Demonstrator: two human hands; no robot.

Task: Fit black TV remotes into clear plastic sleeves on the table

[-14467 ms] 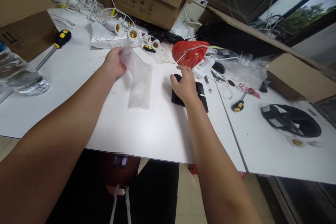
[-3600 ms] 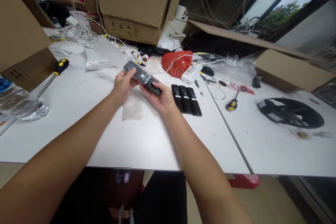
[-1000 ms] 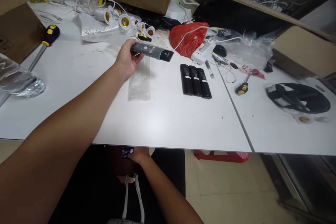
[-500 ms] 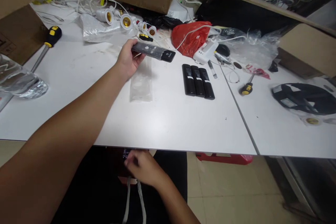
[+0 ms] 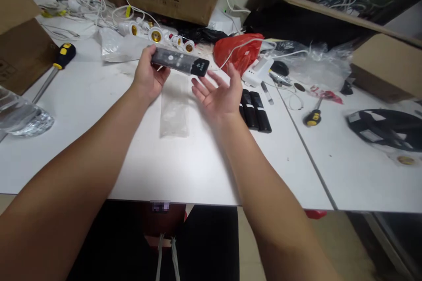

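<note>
My left hand (image 5: 151, 74) is closed on one end of a black remote control (image 5: 180, 61), raised over the white table. A clear plastic sleeve seems to cover most of it, with the right end sticking out bare. Just below that bare end, my right hand (image 5: 219, 92) is open, palm up and fingers spread, holding nothing. Flat on the table under the remote lies a clear plastic bag (image 5: 174, 112). Several black remotes (image 5: 262, 114) lie side by side right of my right hand, which partly hides them.
Lamp sockets (image 5: 155, 35), a red plastic bag (image 5: 237, 52) and a white power strip (image 5: 259, 70) line the back. One screwdriver (image 5: 54, 68) lies at left, another screwdriver (image 5: 313, 116) at right. A black reel (image 5: 385, 129) sits far right, a water bottle (image 5: 24, 112) far left.
My right hand has come up from my lap to beside the remote's bare end and opened. My left hand, still holding the remote, appears slightly further left.
</note>
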